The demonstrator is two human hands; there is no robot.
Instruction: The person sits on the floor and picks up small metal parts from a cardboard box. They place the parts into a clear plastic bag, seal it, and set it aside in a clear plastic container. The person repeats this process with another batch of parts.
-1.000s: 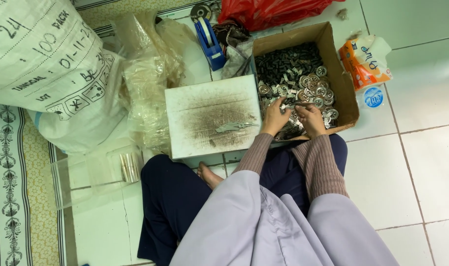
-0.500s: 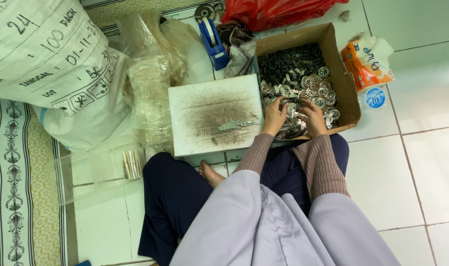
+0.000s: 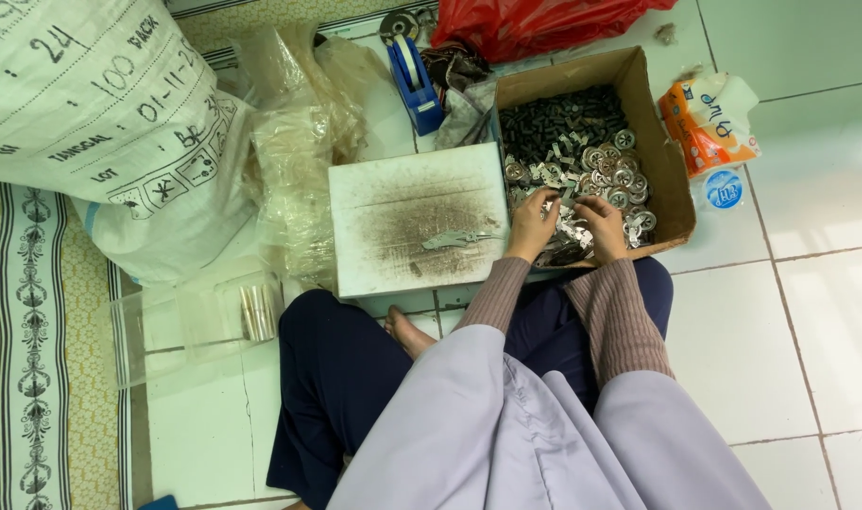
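Both hands are down in the cardboard box (image 3: 665, 179), sorting the small metal parts (image 3: 591, 179) heaped there: the left hand (image 3: 533, 222) and right hand (image 3: 603, 227) each pinch pieces, fingers curled into the pile. One flat piece (image 3: 461, 240) lies on the stained white board (image 3: 417, 222). Probably picking continues. A printed white sack (image 3: 91, 123) lies far left; an orange-and-white packet (image 3: 709, 123) sits right of the box.
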